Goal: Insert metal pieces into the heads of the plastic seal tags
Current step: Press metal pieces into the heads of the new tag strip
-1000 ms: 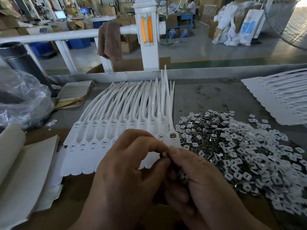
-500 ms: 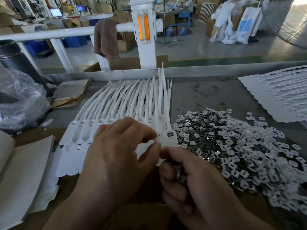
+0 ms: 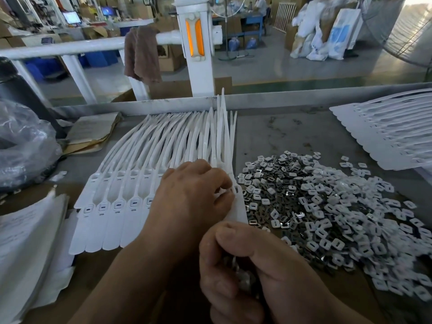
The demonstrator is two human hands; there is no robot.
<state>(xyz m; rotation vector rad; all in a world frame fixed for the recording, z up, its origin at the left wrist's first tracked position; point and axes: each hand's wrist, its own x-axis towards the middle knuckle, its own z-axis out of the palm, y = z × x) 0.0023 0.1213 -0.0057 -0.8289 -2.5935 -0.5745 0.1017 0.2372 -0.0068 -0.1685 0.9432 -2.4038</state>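
Seal tags (image 3: 121,206) of smooth white plastic lie fanned side by side on the grey table (image 3: 280,136), slotted heads nearest, thin tails reaching its far metal rim. The left hand (image 3: 189,197) covers the right-end heads, fingers curled and pinching the last tag; what lies under the fingertips is hidden. The right hand (image 3: 257,265) is fisted round shiny metal pieces (image 3: 243,277), mostly hidden. A loose heap (image 3: 315,206) of metal and white squares spreads beside the tags. A second tag batch (image 3: 385,136) is cut off at right.
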